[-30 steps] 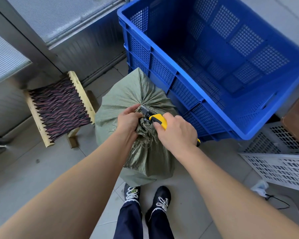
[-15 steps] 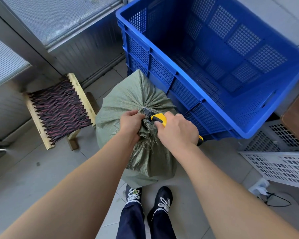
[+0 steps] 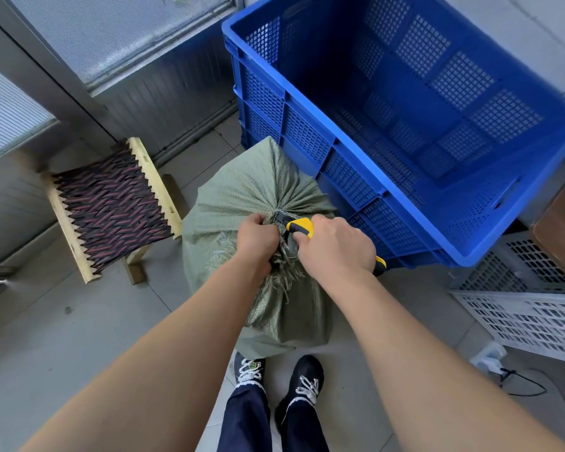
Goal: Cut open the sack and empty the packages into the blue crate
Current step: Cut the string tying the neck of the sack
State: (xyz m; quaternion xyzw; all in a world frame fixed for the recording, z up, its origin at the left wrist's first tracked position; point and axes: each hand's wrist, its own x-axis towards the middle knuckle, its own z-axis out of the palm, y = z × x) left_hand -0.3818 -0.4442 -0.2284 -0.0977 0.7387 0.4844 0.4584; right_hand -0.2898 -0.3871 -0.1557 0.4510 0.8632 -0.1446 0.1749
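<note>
A green woven sack [image 3: 242,194] stands on the floor in front of my feet, its mouth tied into a bunch. My left hand [image 3: 256,243] grips the gathered neck just below the tie. My right hand [image 3: 336,247] holds a yellow and black utility knife [image 3: 299,226], its blade end pressed against the tie at the neck. The big blue crate [image 3: 349,151] stands right behind the sack, touching it, and nothing is visible inside. The packages are hidden in the sack.
A small wooden stool with a woven dark seat [image 3: 111,207] stands left of the sack. A white perforated crate [image 3: 529,318] lies at the right, with a cable and plug [image 3: 503,370] on the floor beside it. A window wall runs along the back left.
Both hands stay at the sack's neck. The knife tip has shifted slightly along the tie. My view has drifted a little.
</note>
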